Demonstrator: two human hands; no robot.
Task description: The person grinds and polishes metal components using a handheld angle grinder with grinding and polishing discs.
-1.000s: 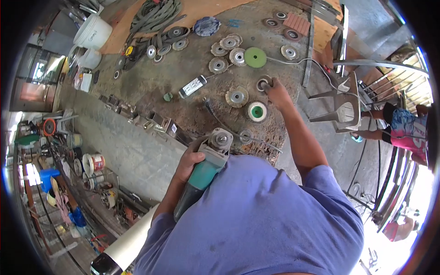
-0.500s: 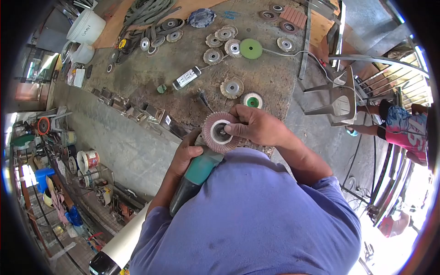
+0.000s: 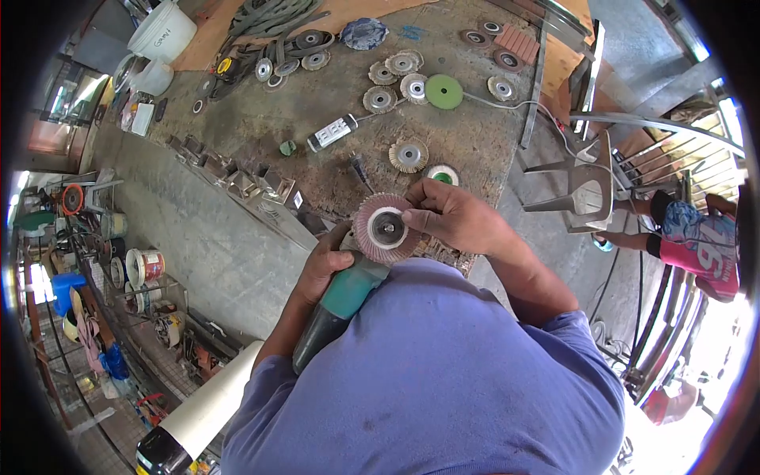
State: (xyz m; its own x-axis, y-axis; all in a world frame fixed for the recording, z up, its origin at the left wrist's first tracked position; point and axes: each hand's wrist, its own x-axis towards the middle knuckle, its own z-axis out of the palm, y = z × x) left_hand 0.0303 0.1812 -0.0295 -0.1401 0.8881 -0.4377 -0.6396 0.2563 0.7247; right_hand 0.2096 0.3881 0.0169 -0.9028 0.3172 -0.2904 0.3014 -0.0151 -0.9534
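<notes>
A green and black angle grinder (image 3: 348,291) rests against the blue shirt, its pinkish flap disc (image 3: 385,228) facing up. My left hand (image 3: 323,265) is wrapped round the grinder's head, below the disc. At the disc's right rim is my right hand (image 3: 451,219), its thumb lying on the disc beside the central hub and its other fingers curled at the far edge. A flap disc (image 3: 409,155) and a green-centred disc (image 3: 442,176) lie on the worn workbench (image 3: 261,119) beyond. A black plug (image 3: 360,170) stands near the grinder.
On the bench are a power strip (image 3: 332,132), a green disc (image 3: 444,92), several flap discs and metal brackets (image 3: 237,178). A plastic chair (image 3: 587,194) stands right of it. Another person (image 3: 697,237) is at the far right. White buckets (image 3: 162,32) stand far left.
My right thumb has moved from the disc's central hub towards its right side, uncovering the hub. The surroundings have shifted slightly in view. My left hand keeps its hold.
</notes>
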